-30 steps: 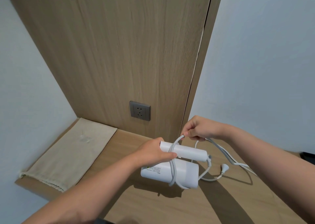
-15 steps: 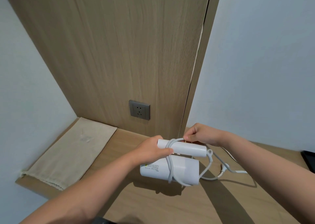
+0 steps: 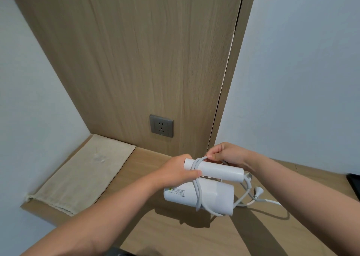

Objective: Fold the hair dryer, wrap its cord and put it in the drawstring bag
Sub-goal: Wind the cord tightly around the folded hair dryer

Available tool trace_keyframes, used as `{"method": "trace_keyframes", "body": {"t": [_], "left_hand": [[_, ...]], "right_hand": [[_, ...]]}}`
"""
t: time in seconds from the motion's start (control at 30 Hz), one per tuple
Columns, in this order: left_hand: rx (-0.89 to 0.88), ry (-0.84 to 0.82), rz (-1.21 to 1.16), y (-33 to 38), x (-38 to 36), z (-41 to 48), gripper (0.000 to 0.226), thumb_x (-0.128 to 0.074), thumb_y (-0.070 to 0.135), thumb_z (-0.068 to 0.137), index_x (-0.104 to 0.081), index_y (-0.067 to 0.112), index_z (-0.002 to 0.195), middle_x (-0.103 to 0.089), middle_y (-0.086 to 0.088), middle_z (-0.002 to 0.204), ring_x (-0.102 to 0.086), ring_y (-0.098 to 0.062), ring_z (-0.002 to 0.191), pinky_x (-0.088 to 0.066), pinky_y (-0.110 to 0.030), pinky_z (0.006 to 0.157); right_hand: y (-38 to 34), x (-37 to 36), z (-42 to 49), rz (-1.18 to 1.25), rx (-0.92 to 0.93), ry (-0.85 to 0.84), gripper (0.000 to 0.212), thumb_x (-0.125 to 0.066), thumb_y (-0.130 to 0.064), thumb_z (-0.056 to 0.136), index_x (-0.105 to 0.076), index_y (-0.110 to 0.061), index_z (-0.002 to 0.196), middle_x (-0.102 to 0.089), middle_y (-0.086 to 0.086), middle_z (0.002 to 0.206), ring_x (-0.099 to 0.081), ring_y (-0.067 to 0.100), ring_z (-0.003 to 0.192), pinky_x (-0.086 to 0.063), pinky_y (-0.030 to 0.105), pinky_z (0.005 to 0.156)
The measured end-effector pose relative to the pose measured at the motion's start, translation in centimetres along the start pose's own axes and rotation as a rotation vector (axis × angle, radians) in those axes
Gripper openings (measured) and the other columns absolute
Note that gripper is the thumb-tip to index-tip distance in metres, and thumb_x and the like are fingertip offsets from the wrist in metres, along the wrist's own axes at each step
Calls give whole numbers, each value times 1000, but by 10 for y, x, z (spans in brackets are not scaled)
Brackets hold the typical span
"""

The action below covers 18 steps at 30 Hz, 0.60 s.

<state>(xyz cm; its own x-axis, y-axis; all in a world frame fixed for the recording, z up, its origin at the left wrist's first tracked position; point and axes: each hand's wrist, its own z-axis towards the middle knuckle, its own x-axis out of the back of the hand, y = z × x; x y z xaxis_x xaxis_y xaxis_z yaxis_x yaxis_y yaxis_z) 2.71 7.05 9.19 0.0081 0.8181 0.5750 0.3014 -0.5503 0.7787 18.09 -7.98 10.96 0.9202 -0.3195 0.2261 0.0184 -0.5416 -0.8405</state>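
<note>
Both grips clamped: left hand (image 3: 176, 171) on smooth white dryer (image 3: 210, 185), right hand (image 3: 227, 154) pinching rubbery cord (image 3: 198, 189).

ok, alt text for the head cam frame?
Two bare hands wrap a white cord around a folded white hair dryer: left hand grips it, right hand pinches the cord. A beige drawstring bag lies flat on the wooden counter.

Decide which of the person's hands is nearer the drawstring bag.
Left. The left hand grips the hair dryer on the side toward the drawstring bag; the right hand pinches the cord farther away.
</note>
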Motion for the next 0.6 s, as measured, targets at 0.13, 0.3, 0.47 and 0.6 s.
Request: {"method": "trace_keyframes", "body": {"t": [0.13,0.3,0.47,0.6], "left_hand": [[24,11,26,-9,4,-2,32,-69,42,77,-58,16,93,-62,5,83,-57,-12,73,-44,-30,64],[27,-28,-13,-18,9,-3,34,-68,42,77,-60,15,97,-64,3,86,-60,-14,77,-47,-33,69],[56,-65,-166,-20,14,0,20,-60,34,90,-59,16,99,-63,2,91,-60,-14,81,-46,-28,71],[167,-56,-423,-28,18,2,26,-48,33,97,-63,14,107,-70,-5,99,-66,-16,86,-50,-30,76]], "right_hand": [[5,14,-2,-26,-50,-45,23,-58,-19,92,-74,-12,76,-58,2,55,-51,12,47,-44,26,53],[19,30,-2,107,25,-34,25,-46,-4,96,-68,-2,85,-49,3,51,-37,11,39,-34,23,42],[35,34,-3,193,-12,8,33,-44,0,95,-71,-5,77,-54,5,54,-42,10,41,-36,19,40],[54,30,-8,217,-34,91,34,-44,-3,95,-68,-3,71,-44,0,42,-31,9,34,-25,18,39]]}}
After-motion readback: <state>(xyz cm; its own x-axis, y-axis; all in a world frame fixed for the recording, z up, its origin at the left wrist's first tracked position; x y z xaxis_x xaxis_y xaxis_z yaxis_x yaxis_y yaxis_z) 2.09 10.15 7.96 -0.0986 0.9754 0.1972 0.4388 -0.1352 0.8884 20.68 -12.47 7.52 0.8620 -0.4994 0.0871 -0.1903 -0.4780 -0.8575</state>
